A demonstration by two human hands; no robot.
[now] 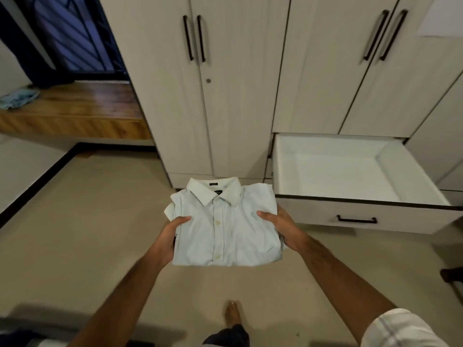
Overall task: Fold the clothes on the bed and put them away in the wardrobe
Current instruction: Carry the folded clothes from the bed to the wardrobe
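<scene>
1. Shirt (223,229): pale blue, folded flat, collar up and facing away, buttons done. Held in the air over the floor (75,221), just left of the open drawer (333,171), not in it yet.
2. Left hand (166,237): grips the shirt's left edge, thumb on top, fingers hidden underneath.
3. Right hand (280,227): grips the right edge the same way, thumb on top, fingers under the cloth.
4. Drawer pulled out of the wardrobe (225,96); its white inside shows nothing in it. Wardrobe doors shut.
5. Progress, my read: this shirt's fold is done, stowing is left; the next move looks like a shift right and down into the drawer.
6. Bed not in view, so cannot tell how many clothes remain. Blue cloth (17,98) lies on the wooden ledge (82,106), far left.
</scene>
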